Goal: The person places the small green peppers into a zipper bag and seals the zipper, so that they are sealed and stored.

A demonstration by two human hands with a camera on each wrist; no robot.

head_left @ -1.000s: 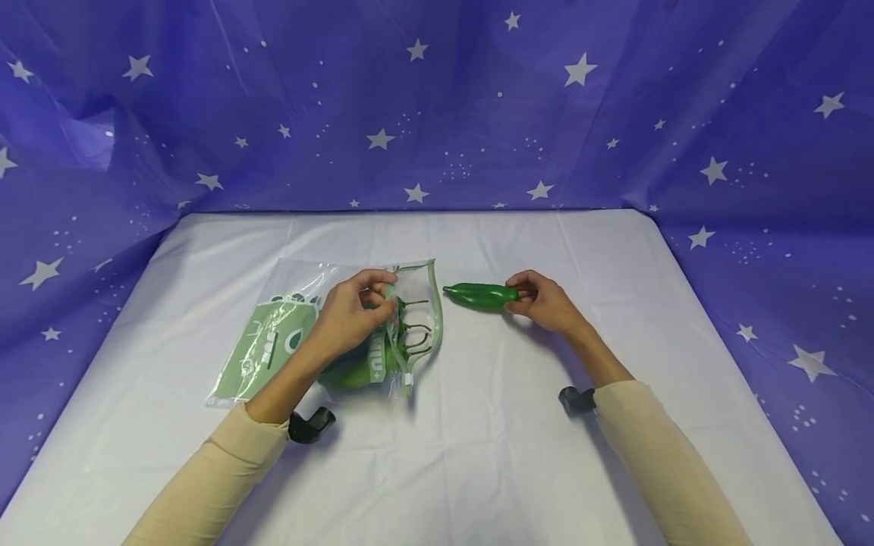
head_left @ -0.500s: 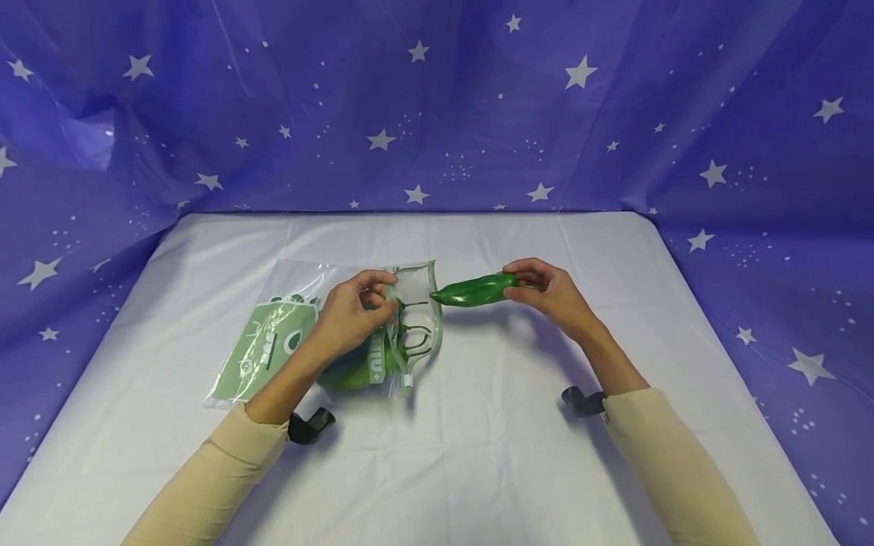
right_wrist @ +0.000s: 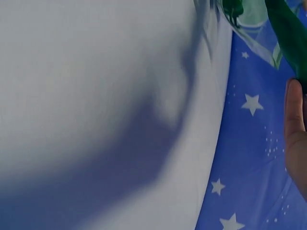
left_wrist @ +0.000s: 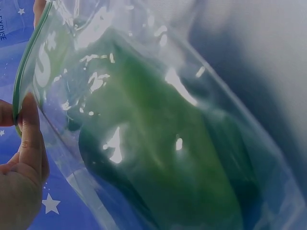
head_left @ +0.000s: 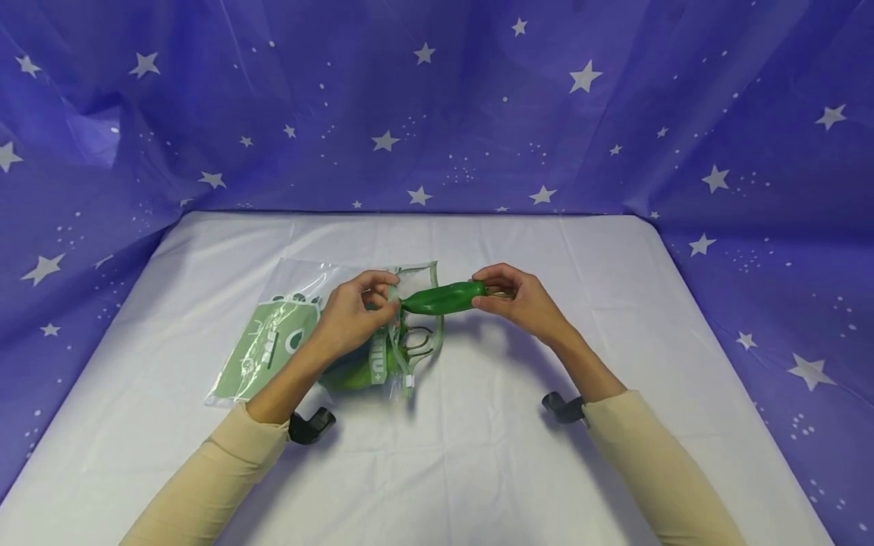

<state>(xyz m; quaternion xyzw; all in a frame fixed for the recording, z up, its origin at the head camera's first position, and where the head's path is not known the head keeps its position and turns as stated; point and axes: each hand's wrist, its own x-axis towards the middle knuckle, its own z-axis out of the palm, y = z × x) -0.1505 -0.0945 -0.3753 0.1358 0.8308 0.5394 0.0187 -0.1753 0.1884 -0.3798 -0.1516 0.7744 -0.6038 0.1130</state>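
In the head view my left hand (head_left: 356,312) pinches the upper edge of a clear zip bag (head_left: 416,277) at its mouth, holding it raised. Inside the bag lie several green peppers (head_left: 355,373), their thin stems pointing right toward the opening. They show large and blurred through the plastic in the left wrist view. My right hand (head_left: 526,302) grips a glossy dark green pepper (head_left: 444,298) by its stem end. This pepper points left, its tip right at the bag's mouth beside my left fingertips, and it overlaps the lower flap of the bag in this view.
A second clear bag with a green printed panel (head_left: 262,349) lies to the left, partly under my left arm. A white slider (head_left: 410,381) sits at the near end of the zip. White cloth (head_left: 478,470) covers the table, and a purple star-printed sheet (head_left: 478,106) stands behind.
My right hand has lifted the pepper from the right and carried it left, bringing its tip to the bag's mouth. My left hand has kept its pinch on the bag.
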